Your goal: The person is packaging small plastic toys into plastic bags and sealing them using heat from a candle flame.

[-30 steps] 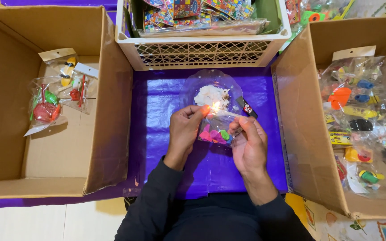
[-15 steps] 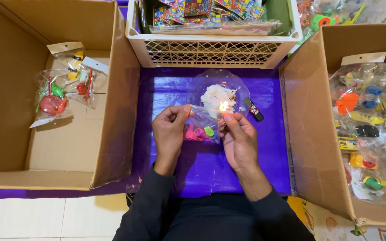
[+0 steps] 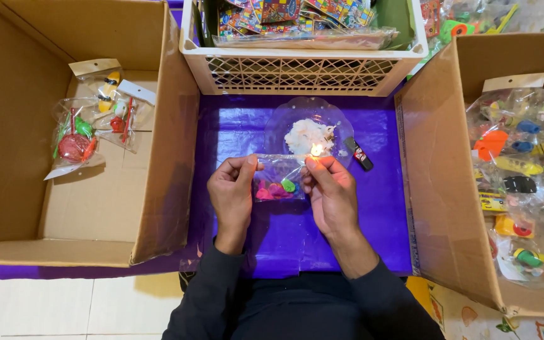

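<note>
A purple cloth (image 3: 322,233) covers the work surface; pale floor tiles (image 3: 64,305) show below, with even indoor light and soft shadows over everything

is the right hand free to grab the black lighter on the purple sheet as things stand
Probably not at once: the right hand pinches the clear bag by the flame. The lighter lies close beside it, uncovered, so once the bag is released the way looks free.
</note>
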